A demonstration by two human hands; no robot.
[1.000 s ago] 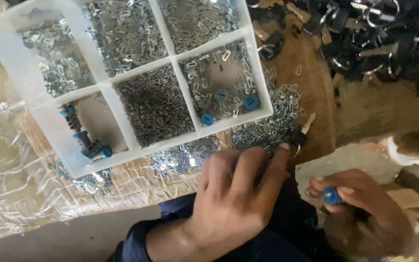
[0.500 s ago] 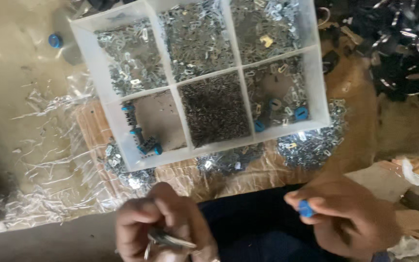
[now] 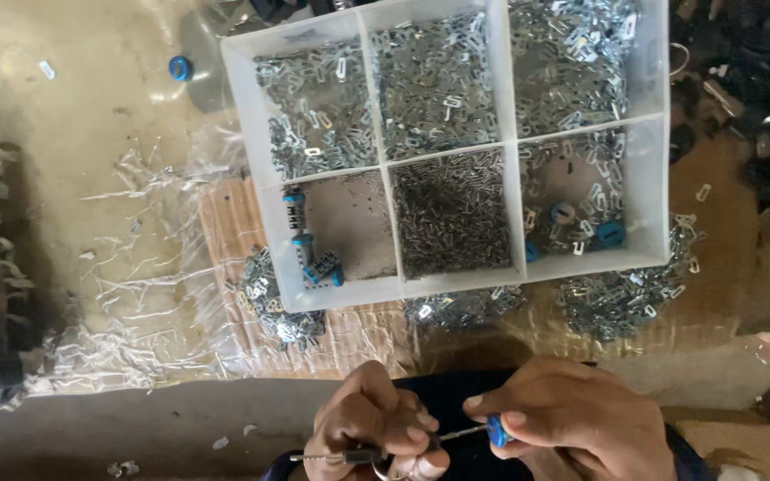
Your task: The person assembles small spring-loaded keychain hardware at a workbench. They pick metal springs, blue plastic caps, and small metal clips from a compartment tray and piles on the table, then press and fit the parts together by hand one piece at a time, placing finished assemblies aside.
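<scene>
At the bottom of the view my left hand (image 3: 376, 428) grips a thin metal rod (image 3: 363, 456) that lies level. Its free end points right, into a small blue knob (image 3: 497, 431) pinched by my right hand (image 3: 572, 423). The two hands touch above my dark blue lap. Beyond them a white tray (image 3: 385, 289) with six compartments holds heaps of small metal clips and pins. Several blue-capped assembled pieces (image 3: 312, 258) lie in its near left compartment, and a few blue knobs (image 3: 610, 233) lie in the near right one.
Loose metal clips (image 3: 621, 307) lie spilled around the tray's near edge on a wooden board. Crumpled clear plastic film (image 3: 126, 267) covers the floor at left. A blue knob (image 3: 179, 68) lies far left. Dark parts are piled at upper right.
My hands have drawn back from the tray and come together. The left hand now holds the rod, and the right hand has brought the blue knob to the rod's end.
</scene>
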